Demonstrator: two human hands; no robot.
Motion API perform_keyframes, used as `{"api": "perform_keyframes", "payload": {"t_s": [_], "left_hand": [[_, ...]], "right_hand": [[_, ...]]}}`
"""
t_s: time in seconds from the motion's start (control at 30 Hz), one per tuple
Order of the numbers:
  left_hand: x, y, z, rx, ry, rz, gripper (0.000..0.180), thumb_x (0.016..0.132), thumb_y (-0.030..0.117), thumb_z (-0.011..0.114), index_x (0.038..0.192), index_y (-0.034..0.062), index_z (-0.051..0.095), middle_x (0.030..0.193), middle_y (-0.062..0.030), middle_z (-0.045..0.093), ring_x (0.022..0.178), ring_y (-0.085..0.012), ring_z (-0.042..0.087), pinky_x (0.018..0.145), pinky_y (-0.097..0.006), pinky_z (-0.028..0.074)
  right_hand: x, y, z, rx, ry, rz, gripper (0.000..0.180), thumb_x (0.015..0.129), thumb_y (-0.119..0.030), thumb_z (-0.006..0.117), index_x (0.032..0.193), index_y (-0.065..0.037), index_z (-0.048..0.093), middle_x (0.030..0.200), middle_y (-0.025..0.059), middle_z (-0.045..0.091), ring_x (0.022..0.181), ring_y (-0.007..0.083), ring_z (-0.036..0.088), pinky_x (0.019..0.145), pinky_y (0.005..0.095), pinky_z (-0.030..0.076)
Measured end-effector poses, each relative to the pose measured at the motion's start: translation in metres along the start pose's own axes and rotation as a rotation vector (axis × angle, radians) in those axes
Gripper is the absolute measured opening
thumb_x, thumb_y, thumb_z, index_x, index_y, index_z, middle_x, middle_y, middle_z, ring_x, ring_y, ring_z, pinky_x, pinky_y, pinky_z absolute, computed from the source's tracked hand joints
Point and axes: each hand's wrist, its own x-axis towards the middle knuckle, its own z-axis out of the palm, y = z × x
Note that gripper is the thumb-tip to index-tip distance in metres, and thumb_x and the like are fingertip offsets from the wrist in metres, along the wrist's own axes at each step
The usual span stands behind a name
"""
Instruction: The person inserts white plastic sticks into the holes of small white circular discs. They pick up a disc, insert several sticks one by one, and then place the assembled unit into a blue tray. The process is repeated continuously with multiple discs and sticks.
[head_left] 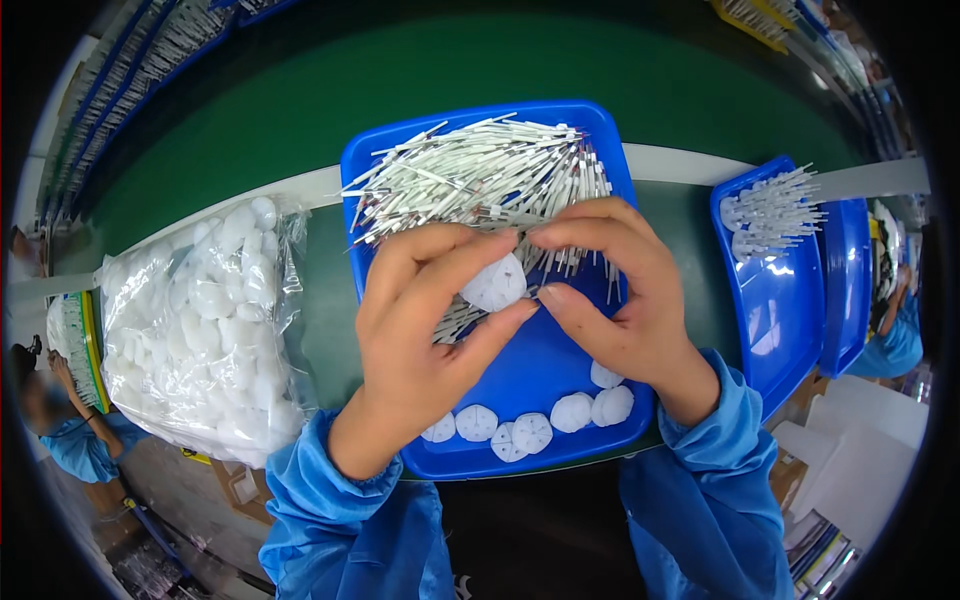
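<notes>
My left hand (420, 330) and my right hand (620, 290) meet over a blue tray (540, 370), both pinching a small round white disc (494, 284) between their fingertips. Behind the hands, the far half of the tray holds a heap of thin white sticks (480, 175). Along the tray's near edge lies a row of several white discs (530, 425). Both forearms wear blue sleeves.
A clear plastic bag full of white discs (205, 330) lies left of the tray. A second blue tray (775, 290) with several white sticks sits to the right, on the green belt (330, 110). Other people in blue work at both sides.
</notes>
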Motion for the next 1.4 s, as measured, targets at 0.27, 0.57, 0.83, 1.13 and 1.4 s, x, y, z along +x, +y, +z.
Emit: {"api": "perform_keyframes", "payload": {"t_s": [0.27, 0.57, 0.83, 1.13, 1.4], "left_hand": [[-0.005, 0.005, 0.001, 0.178, -0.036, 0.139, 0.054, 0.07, 0.004, 0.093, 0.123, 0.0054, 0.083, 0.116, -0.0094, 0.072, 0.097, -0.0253, 0.067, 0.08, -0.035, 0.056], [-0.006, 0.003, 0.004, 0.176, 0.006, 0.167, 0.063, 0.063, 0.002, 0.095, 0.125, 0.0077, 0.083, 0.116, -0.0079, 0.071, 0.095, -0.0236, 0.065, 0.078, -0.032, 0.054], [-0.006, 0.004, 0.001, 0.198, -0.035, 0.179, 0.062, 0.066, 0.004, 0.096, 0.126, 0.0089, 0.083, 0.116, -0.0088, 0.071, 0.095, -0.0235, 0.064, 0.078, -0.033, 0.054], [-0.006, 0.003, 0.001, -0.052, -0.095, 0.232, 0.043, 0.083, 0.018, 0.091, 0.124, 0.0086, 0.084, 0.12, -0.0147, 0.073, 0.096, -0.0264, 0.069, 0.078, -0.034, 0.057], [-0.006, -0.003, -0.004, -0.306, -0.048, 0.014, 0.039, 0.085, 0.011, 0.091, 0.123, 0.0022, 0.084, 0.11, -0.012, 0.074, 0.09, -0.0189, 0.072, 0.076, -0.029, 0.059]], "right_hand": [[-0.013, -0.003, 0.003, 0.206, -0.104, 0.174, 0.034, 0.087, -0.002, 0.091, 0.116, -0.002, 0.075, 0.1, 0.0069, 0.076, 0.09, 0.0147, 0.074, 0.083, 0.0303, 0.06], [-0.018, 0.0, 0.005, 0.457, -0.119, 0.267, 0.031, 0.095, 0.0, 0.082, 0.124, 0.0, 0.071, 0.106, 0.0063, 0.075, 0.097, 0.0123, 0.071, 0.089, 0.0301, 0.057], [-0.018, 0.0, 0.005, 0.449, -0.131, 0.261, 0.026, 0.096, 0.001, 0.079, 0.121, -0.001, 0.07, 0.107, 0.0052, 0.074, 0.097, 0.0121, 0.07, 0.088, 0.0291, 0.056], [-0.014, 0.002, -0.014, 0.192, -0.097, 0.31, 0.005, 0.097, -0.004, 0.076, 0.101, -0.002, 0.075, 0.087, 0.0068, 0.077, 0.078, 0.0169, 0.075, 0.069, 0.0317, 0.058], [0.067, 0.053, -0.024, -0.955, -0.139, -0.361, 0.004, 0.081, -0.01, 0.078, 0.085, -0.01, 0.077, 0.087, 0.0046, 0.07, 0.089, 0.0221, 0.072, 0.08, 0.0385, 0.056]]}}
